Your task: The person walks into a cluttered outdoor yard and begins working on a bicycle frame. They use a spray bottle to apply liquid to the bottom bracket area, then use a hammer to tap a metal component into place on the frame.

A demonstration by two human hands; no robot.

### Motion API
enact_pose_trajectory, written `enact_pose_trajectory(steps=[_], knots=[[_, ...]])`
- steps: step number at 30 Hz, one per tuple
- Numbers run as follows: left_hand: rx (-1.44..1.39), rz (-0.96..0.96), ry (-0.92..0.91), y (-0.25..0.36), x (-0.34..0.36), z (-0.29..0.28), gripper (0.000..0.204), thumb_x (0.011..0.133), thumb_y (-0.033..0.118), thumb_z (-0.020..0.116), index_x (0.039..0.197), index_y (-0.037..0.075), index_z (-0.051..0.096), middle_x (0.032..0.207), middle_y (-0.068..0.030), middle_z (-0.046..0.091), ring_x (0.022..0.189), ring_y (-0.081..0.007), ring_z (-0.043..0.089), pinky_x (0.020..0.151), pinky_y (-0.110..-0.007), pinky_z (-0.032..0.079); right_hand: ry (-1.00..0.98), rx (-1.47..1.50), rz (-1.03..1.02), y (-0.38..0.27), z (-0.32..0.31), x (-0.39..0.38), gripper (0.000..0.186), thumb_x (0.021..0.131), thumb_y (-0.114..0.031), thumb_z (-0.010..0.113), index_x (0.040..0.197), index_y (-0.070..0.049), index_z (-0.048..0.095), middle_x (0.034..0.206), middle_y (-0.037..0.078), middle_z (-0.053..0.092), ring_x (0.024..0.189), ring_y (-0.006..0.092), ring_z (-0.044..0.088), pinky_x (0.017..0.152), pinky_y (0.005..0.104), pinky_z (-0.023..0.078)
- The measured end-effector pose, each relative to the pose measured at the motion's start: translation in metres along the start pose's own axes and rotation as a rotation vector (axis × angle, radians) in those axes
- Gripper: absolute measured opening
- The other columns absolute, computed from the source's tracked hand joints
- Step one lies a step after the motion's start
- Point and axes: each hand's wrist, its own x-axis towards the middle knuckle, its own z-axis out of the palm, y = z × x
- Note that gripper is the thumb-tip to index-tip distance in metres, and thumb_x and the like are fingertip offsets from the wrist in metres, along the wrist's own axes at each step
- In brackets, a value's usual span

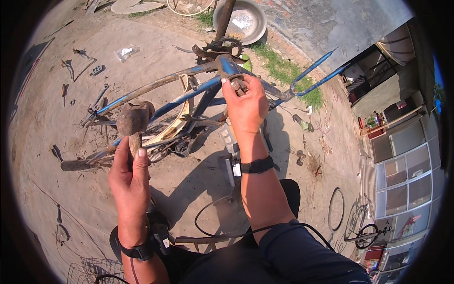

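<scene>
A worn blue bicycle frame (191, 93), rusty in places, lies across the ground in front of me. My left hand (128, 177) is closed around the short wooden handle of a hammer (134, 118). Its rusty, rounded head points up, apart from the tube ends nearby. My right hand (247, 108) pinches a small rusty metal piece (239, 86) against the open end of the frame's bottom bracket shell (228, 66); its exact kind I cannot make out. Just beyond the shell is a dark toothed chainring (230, 45). A pale curved mudguard (182, 116) rests under the tubes.
Hand tools, among them a screwdriver (64, 91), and a clear plastic bag (126, 53) lie at the far left. A round metal basin (241, 22) stands beyond the frame, by grass (274, 64). A loose tyre (336, 209) and another bicycle (368, 235) are at right.
</scene>
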Motion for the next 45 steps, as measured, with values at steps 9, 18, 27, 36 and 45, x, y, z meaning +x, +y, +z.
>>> enact_pose_trajectory(steps=[9,18,27,36,45], knots=[[-0.056,0.001,-0.012,0.0,-0.001,0.001,0.047,0.104,0.015,0.064,0.144,-0.006,0.051,0.1,-0.001,0.063,0.084,-0.0067,0.054,0.072,-0.021,0.045,-0.021,-0.015,0.114,-0.004,0.001,0.002,0.044,0.077,-0.041,0.085,0.097,-0.004,0.07,0.087,0.014,0.074,0.079,0.0341,0.072,0.071,0.0422,0.056],[-0.045,0.009,-0.021,-0.001,-0.001,-0.001,0.046,0.105,0.014,0.063,0.144,-0.006,0.051,0.1,-0.0003,0.062,0.083,-0.0056,0.052,0.072,-0.02,0.044,0.0,-0.133,-0.073,-0.002,-0.001,0.004,0.044,0.077,-0.039,0.084,0.098,-0.003,0.071,0.089,0.016,0.073,0.083,0.0358,0.071,0.074,0.0435,0.056],[-0.043,0.002,-0.018,-0.002,-0.001,0.001,0.046,0.105,0.015,0.064,0.144,-0.006,0.051,0.102,-0.0003,0.063,0.085,-0.006,0.052,0.073,-0.02,0.044,-0.063,0.02,0.094,-0.006,-0.004,0.008,0.043,0.082,-0.041,0.082,0.094,-0.001,0.072,0.084,0.017,0.073,0.075,0.032,0.071,0.07,0.0404,0.056],[-0.038,0.006,-0.028,-0.002,0.0,-0.001,0.046,0.105,0.015,0.064,0.143,-0.007,0.051,0.102,-0.0002,0.063,0.086,-0.0063,0.052,0.074,-0.02,0.044,-0.068,0.149,0.18,-0.011,-0.004,0.001,0.047,0.081,-0.037,0.084,0.112,-0.005,0.066,0.086,0.011,0.074,0.077,0.0308,0.072,0.069,0.0396,0.055],[-0.047,0.008,-0.031,-0.001,0.001,0.0,0.045,0.105,0.015,0.063,0.143,-0.005,0.052,0.1,0.0001,0.062,0.084,-0.006,0.052,0.073,-0.021,0.044,-0.016,-0.025,0.013,-0.003,0.001,-0.004,0.045,0.079,-0.037,0.087,0.106,-0.008,0.066,0.085,0.012,0.074,0.078,0.0354,0.072,0.069,0.0439,0.056]])
